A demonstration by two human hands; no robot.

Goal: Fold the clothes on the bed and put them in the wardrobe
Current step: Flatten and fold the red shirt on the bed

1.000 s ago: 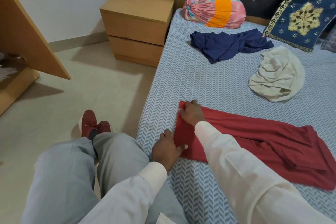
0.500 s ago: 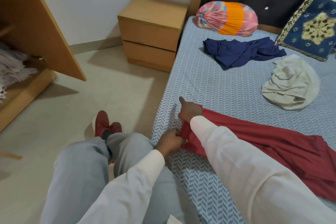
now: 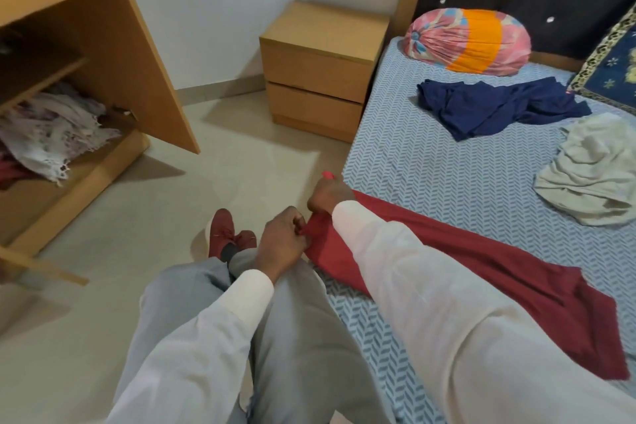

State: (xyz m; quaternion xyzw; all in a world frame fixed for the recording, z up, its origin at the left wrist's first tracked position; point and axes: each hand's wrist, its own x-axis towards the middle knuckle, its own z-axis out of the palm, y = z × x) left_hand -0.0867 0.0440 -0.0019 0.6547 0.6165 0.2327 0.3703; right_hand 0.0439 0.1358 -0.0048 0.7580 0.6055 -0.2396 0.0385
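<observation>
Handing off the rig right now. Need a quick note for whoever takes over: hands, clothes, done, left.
Left hand: fingers grip the near corner of the red garment at the bed edge.
Right hand: grips the far corner of the same end.
Red garment lies as a long strip on the bed.
Navy garment and cream garment lie crumpled further up.
Wardrobe stands open.
Done: none fully folded.
Left: fold all three and put them away.

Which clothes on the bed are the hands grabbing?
The red garment: left hand and right hand grip its end. The navy garment and cream garment lie untouched.
</observation>
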